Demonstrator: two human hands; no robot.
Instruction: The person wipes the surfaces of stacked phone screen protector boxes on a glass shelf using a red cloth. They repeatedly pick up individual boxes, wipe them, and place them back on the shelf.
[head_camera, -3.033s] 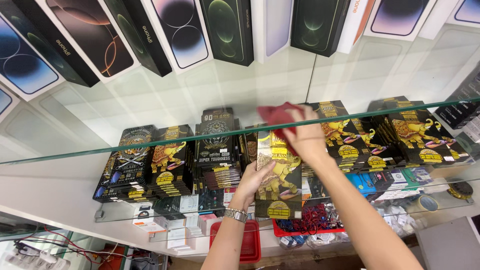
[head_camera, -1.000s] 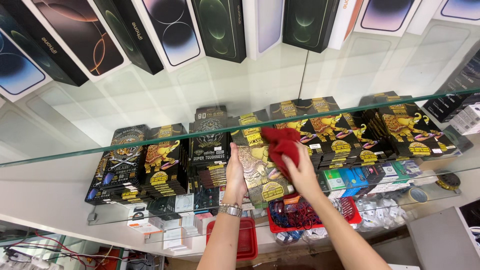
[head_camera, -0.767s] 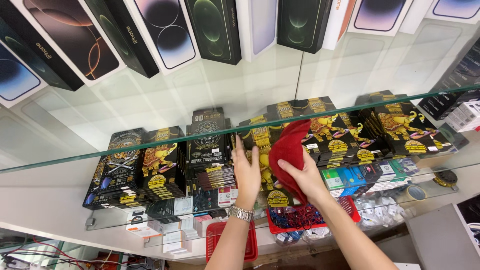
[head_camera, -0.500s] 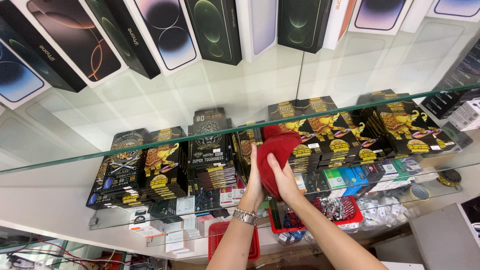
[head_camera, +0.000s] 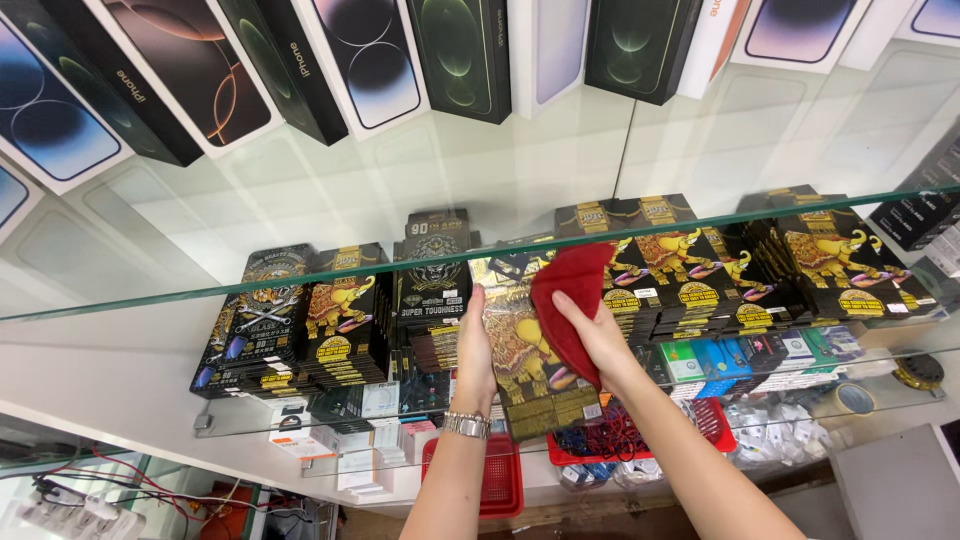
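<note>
Closest in, two bare forearms rise from the bottom edge, the left one with a metal watch (head_camera: 466, 425) at the wrist. The left hand (head_camera: 474, 345) is clamped around the left edge of a black-and-gold box (head_camera: 525, 370), holding it upright in front of the lower shelf with its printed face toward us. The right hand (head_camera: 597, 335) presses a red cloth (head_camera: 568, 300) flat against the box's face, fingers closed over the fabric; the cloth covers the upper right part of the box.

Just behind the hands, a row of similar black-and-gold boxes (head_camera: 690, 275) stands on a glass shelf (head_camera: 120, 305), with a darker stack (head_camera: 435, 300) to the left of the held box and more packs (head_camera: 290, 320) further left. Below that shelf sit red baskets (head_camera: 500, 480) holding small items, white packets (head_camera: 780, 435) to the right, and a tape roll (head_camera: 853, 398) near the right end.

Farthest up, phone cartons (head_camera: 460, 50) lean in a row along the top shelf, dark ones and white ones side by side.
</note>
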